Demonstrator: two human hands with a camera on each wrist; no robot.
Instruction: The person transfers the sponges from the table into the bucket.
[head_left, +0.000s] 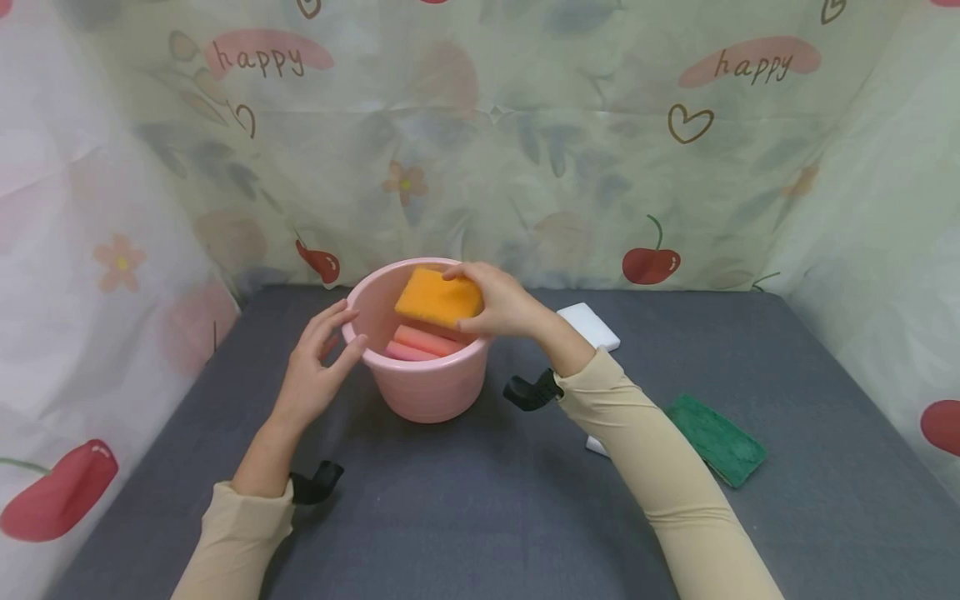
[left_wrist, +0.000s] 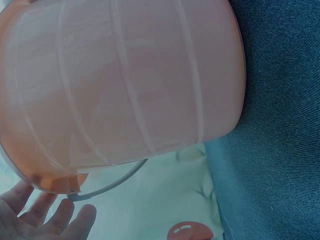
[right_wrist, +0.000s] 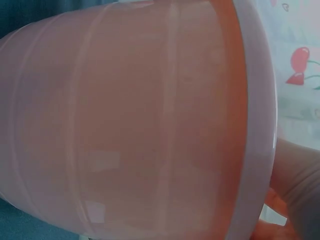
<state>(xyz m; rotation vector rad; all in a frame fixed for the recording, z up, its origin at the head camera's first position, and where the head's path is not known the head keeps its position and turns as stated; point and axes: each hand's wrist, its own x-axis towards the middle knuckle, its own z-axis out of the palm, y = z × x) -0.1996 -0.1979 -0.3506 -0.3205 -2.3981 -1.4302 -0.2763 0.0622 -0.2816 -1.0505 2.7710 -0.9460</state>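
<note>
A pink plastic bucket [head_left: 429,396] stands upright on the dark cloth. Over its mouth my right hand [head_left: 501,300] pinches an orange sponge [head_left: 429,296] between thumb and fingers. Beneath the sponge, coral and pink soft-looking pieces [head_left: 427,340] lie inside the bucket. My left hand [head_left: 321,358] is at the bucket's left rim, thumb and fingers spread; in the left wrist view its fingertips [left_wrist: 86,214] reach the rim near the grey handle [left_wrist: 112,186]. The bucket's wall fills most of the right wrist view and hides the sponge there.
To the right lie a white block [head_left: 588,325] and a green scouring pad [head_left: 716,439]. Another white piece [head_left: 597,446] is mostly hidden by the right sleeve [head_left: 667,492]. Patterned curtains [head_left: 495,150] enclose the table's back and sides.
</note>
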